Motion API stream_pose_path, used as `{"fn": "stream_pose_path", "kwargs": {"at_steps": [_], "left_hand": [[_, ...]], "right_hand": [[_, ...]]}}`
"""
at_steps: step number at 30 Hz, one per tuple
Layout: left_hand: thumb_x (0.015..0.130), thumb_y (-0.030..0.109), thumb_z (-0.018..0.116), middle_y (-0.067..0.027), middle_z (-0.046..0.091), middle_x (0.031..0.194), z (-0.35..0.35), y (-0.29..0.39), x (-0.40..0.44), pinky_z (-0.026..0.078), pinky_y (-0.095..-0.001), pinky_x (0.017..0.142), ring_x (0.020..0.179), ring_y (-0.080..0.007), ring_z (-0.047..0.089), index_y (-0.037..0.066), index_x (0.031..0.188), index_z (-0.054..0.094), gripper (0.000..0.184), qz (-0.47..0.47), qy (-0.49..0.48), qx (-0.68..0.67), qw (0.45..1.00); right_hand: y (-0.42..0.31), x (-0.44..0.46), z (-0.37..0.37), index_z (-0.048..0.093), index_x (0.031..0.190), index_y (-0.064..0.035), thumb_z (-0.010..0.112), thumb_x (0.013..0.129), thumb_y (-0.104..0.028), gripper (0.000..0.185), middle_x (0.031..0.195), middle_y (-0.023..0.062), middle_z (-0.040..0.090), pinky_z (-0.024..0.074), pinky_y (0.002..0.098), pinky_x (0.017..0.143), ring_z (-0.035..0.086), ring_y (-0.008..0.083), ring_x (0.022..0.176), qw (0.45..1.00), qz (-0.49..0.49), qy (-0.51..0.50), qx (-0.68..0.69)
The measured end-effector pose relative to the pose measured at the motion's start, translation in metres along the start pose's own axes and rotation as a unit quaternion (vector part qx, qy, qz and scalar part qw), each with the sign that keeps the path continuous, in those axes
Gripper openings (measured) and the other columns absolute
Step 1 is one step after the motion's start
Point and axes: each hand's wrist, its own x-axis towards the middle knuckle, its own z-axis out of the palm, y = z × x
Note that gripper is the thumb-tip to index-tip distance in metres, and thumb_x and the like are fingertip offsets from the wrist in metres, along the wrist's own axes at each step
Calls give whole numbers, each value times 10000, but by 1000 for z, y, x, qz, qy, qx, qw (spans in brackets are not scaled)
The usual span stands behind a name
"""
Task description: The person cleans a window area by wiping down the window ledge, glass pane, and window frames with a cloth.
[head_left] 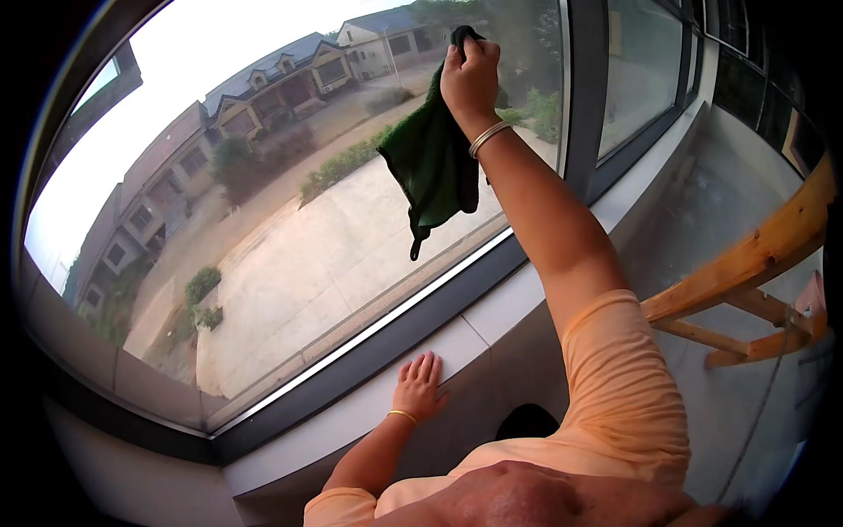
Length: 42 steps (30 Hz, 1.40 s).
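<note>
- Resting palm-down on the pale sill with the left hand, in a flat grip with fingers slightly apart.
- Holding up a dark green cloth by its bunched top in the right hand, with grip clamped tight.
- Dangling it before the window; cannot tell whether touching.
- Facing pale paving, then houses beyond.
</note>
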Motion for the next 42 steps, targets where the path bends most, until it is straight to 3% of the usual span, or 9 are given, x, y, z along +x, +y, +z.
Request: {"fn": "stream_pose_path", "kwargs": {"at_steps": [6, 11, 16, 21, 29, 31, 35, 39, 42], "left_hand": [[866, 475, 673, -167, 432, 1556, -4, 1, 0, 274, -507, 1179, 1443, -324, 393, 35, 1518, 412, 828, 3, 4, -7, 1000], [865, 475, 677, -186, 447, 1542, -7, 2, 1, 286, -512, 1171, 1438, -339, 399, 24, 1503, 429, 820, -1, 11, -19, 1000], [875, 459, 669, -186, 420, 1564, -8, 1, -2, 273, -500, 1194, 1455, -340, 381, 22, 1516, 408, 819, -7, -8, -21, 1000], [877, 469, 673, -180, 405, 1579, 3, -2, -7, 269, -494, 1199, 1458, -333, 378, 34, 1530, 397, 832, -23, 7, -26, 999], [895, 477, 658, -178, 411, 1566, -2, -6, -7, 267, -499, 1201, 1464, -327, 372, 31, 1534, 383, 826, -2, 0, -26, 1000], [895, 465, 656, -177, 420, 1558, -6, -3, -8, 273, -495, 1199, 1460, -317, 380, 31, 1524, 396, 808, -6, -9, -33, 999], [900, 448, 649, -171, 437, 1541, 3, -3, -12, 276, -481, 1201, 1452, -312, 391, 34, 1507, 420, 770, -9, 21, -41, 999], [922, 415, 636, -142, 482, 1490, 6, -8, -18, 303, -460, 1190, 1431, -301, 412, 47, 1447, 477, 661, -4, 65, -72, 995], [912, 359, 672, -123, 517, 1441, 10, -1, -47, 334, -449, 1166, 1406, -300, 435, 67, 1384, 520, 575, -24, 122, -120, 985]], "right_hand": [[-31, -40, -20, 699, 1206, -143, 736, 884, -167, 325, 1160, 51, 618, 586, 400, 804, 668, 281, 1067, 911, -356, -192, 83], [-11, 24, 18, 659, 1125, -32, 628, 958, -202, 240, 1118, 156, 575, 572, 466, 777, 630, 383, 987, 996, 63, 36, -56], [-128, -80, 14, 662, 1183, -117, 697, 876, -179, 315, 1125, 68, 568, 572, 410, 770, 598, 295, 983, 959, -260, -80, 82], [-136, -208, 8, 680, 1073, -225, 684, 893, -221, 180, 1091, -77, 548, 502, 285, 685, 512, 146, 865, 748, -623, -212, 84], [-174, -62, 35, 687, 1189, -95, 708, 872, -119, 318, 1094, 56, 619, 571, 413, 728, 616, 303, 927, 955, -297, 5, -9], [-203, -110, 24, 690, 1192, -122, 704, 850, -103, 343, 1104, 42, 608, 565, 393, 761, 610, 283, 927, 936, -344, -81, -8], [-199, -243, 15, 737, 1069, -159, 688, 874, -211, 208, 1119, -40, 547, 527, 302, 677, 507, 188, 966, 742, -624, -224, 103], [-196, -208, 6, 736, 1076, -203, 694, 859, -191, 222, 1137, -63, 555, 539, 306, 655, 528, 193, 943, 766, -599, -214, 91], [-214, -120, 5, 692, 1222, -179, 715, 829, -130, 397, 1164, -34, 585, 591, 356, 719, 594, 225, 950, 871, -454, -189, -14]]}}
